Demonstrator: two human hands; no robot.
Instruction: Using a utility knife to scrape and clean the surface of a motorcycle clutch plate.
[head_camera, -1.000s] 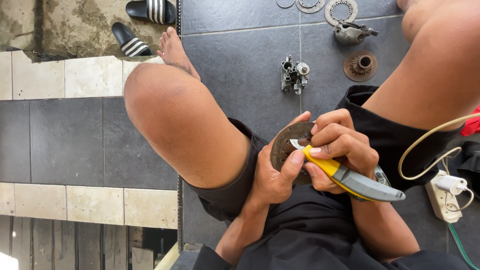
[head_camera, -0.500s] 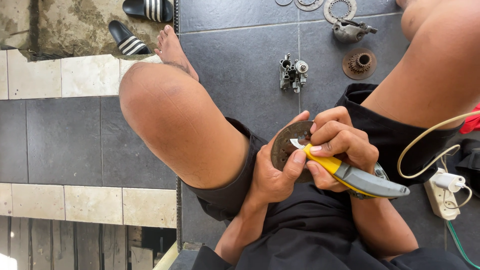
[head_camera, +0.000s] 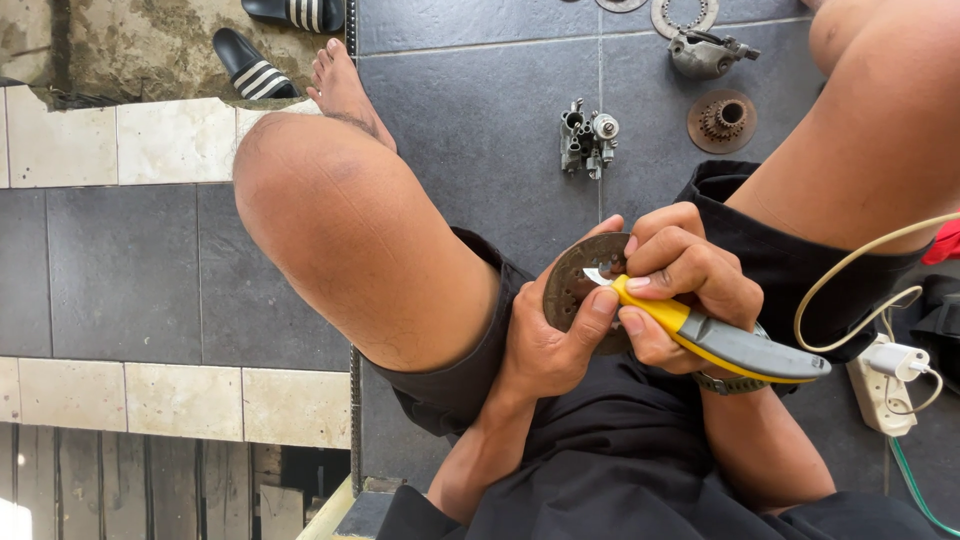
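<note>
Here, over our lap: left hand (head_camera: 545, 345) grips rusty metal disc (head_camera: 580, 285) by edge, thumb on face. Right hand (head_camera: 680, 285) closed round yellow-grey utility knife (head_camera: 715, 340), handle running down-right, blade tip on disc face, between both hands. Beyond, on dark tiles (head_camera: 480, 120): carburettor (head_camera: 587, 137), sprocket (head_camera: 722, 120), striped sandals (head_camera: 250, 65).

Knife (head_camera: 715, 340) in right hand (head_camera: 680, 280) lies against disc (head_camera: 580, 285) in left hand (head_camera: 545, 345); carburettor (head_camera: 587, 137), probably, on floor beyond
</note>
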